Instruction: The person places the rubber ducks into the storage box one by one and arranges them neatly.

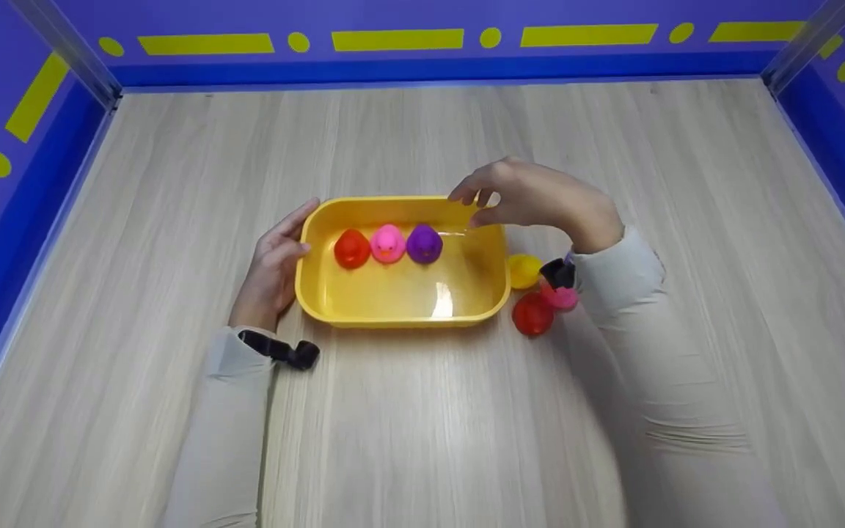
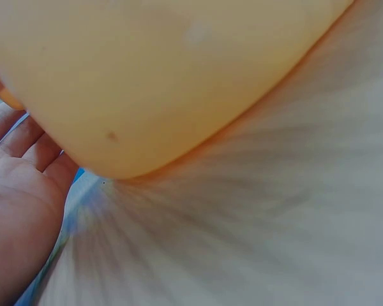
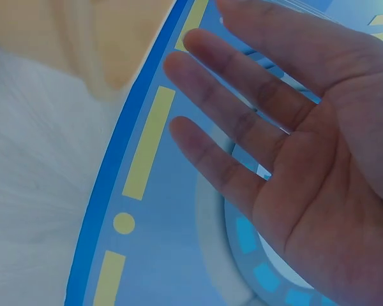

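A yellow tub [image 1: 402, 302] sits in the middle of the table. Inside it, side by side toward the back, are a red rubber duck [image 1: 351, 249], a pink rubber duck [image 1: 387, 244] and a purple rubber duck [image 1: 424, 244]. My left hand [image 1: 276, 258] holds the tub's left end, thumb at the rim; in the left wrist view its fingers [image 2: 24, 135] lie against the outer wall. Above the back right corner hovers my right hand [image 1: 532, 196], fingers loosely bent and apart. The right wrist view shows nothing in its palm.
Just right of the tub, near my right wrist, lie a yellow duck [image 1: 525, 271], a red duck [image 1: 533, 315] and a pink duck [image 1: 560, 296], partly hidden by the black wrist camera [image 1: 559, 273]. Blue panels with yellow marks [image 1: 397, 39] border the wooden table.
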Motion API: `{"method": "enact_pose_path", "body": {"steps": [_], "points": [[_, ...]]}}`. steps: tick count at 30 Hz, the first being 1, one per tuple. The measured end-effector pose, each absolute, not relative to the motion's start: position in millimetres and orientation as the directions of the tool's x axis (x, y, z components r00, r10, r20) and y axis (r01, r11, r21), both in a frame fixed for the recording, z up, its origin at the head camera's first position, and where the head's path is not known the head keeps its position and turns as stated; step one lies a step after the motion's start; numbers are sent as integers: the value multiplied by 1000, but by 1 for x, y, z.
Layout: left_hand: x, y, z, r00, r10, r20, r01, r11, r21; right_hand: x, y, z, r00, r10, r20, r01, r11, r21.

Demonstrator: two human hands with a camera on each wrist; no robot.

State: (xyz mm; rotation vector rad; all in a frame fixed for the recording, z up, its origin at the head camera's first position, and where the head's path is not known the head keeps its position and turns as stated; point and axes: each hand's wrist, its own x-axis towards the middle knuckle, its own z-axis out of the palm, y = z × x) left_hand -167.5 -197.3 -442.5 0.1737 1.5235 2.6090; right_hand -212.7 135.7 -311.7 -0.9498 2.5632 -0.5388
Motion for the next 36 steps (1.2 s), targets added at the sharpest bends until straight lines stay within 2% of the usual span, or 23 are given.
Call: {"method": "enact_pose_path", "body": {"steps": [19, 36], "points": [[-168, -198, -443, -987, 160, 20, -62, -490, 870, -210, 173, -318, -742, -651, -161, -521, 711, -472], [-167, -197, -442, -988, 154, 28, -51, -485, 873, -201, 199, -328, -802, -555, -219, -417, 784, -460]]}}
